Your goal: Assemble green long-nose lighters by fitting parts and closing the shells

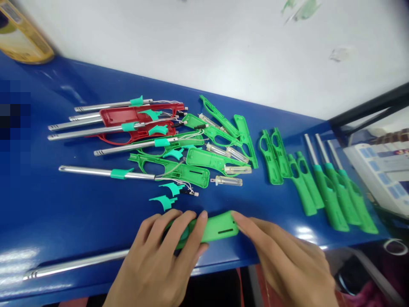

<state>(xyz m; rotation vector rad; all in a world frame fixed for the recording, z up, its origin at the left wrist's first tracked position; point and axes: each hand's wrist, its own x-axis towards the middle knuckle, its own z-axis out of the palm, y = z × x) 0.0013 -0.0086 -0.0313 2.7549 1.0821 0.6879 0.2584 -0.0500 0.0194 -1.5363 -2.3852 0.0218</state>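
A green lighter body (220, 227) with a long metal tube (79, 263) pointing left lies at the table's front edge. My left hand (166, 256) is wrapped over its handle, fingers closed on it. My right hand (281, 256) presses thumb and fingers against the handle's right end. Just beyond the left hand lie loose teal trigger pieces (164, 201). Behind are metal tubes (105, 172) with wires, red half shells (118, 116), green half shells (191, 174) and clear fuel tanks (228, 181).
On the right of the blue table (41, 204) are several green shells (271, 164) and three lighters with tubes (334, 200). A yellow can (25, 36) stands at the back left. A black bar (370, 104) and a white box (377, 175) are at the right edge.
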